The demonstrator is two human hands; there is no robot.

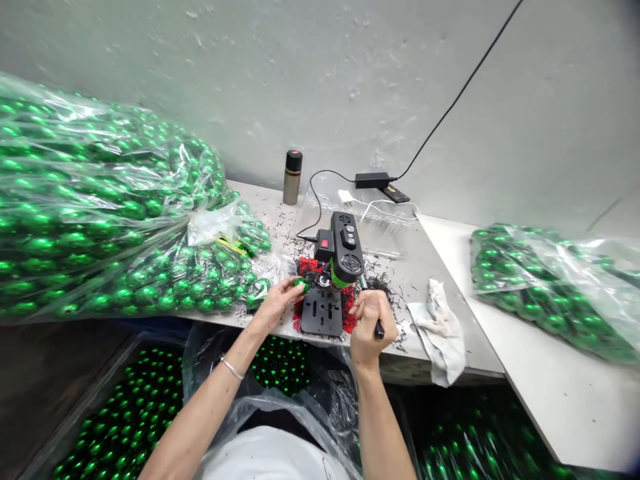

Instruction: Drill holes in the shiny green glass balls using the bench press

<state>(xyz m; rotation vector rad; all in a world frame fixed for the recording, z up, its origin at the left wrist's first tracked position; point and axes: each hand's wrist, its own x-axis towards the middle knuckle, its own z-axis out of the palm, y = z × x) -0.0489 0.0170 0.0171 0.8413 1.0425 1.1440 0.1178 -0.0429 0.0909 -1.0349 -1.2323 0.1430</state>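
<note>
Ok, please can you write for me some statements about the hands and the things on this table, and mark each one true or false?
1. The left hand holds a green ball. True.
2. The right hand holds a bottle. False: it grips a black handle.
3. The white cloth hangs partly over the edge of the table. True.
4. A bracelet is on the right wrist. False: it is on the left wrist.
5. The balls in the big bag at the left are red. False: they are green.
</note>
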